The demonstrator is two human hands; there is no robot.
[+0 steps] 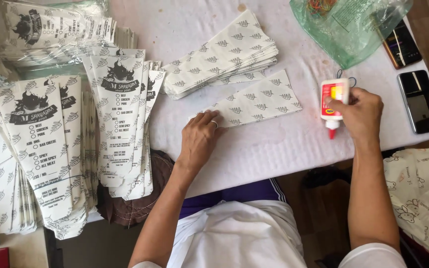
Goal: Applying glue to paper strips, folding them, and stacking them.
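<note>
My left hand (199,139) lies flat, fingers together, pressing the near end of a white paper sleeve with a leaf pattern (259,101) that lies on the white table (274,144). A ring shows on one finger. My right hand (358,111) grips a small white glue bottle (333,97) with a red label and red tip, held upside down just right of the sleeve, tip toward the table. A stack of the same leaf-pattern sleeves (229,52) lies just beyond the single sleeve.
Piles of printed paper sleeves (120,119) fan out at the left, with more (35,144) nearer the edge. Two phones (419,101) (401,45) lie at the right. A green plastic bag (348,25) sits at the back right. Patterned cloth (423,193) lies at lower right.
</note>
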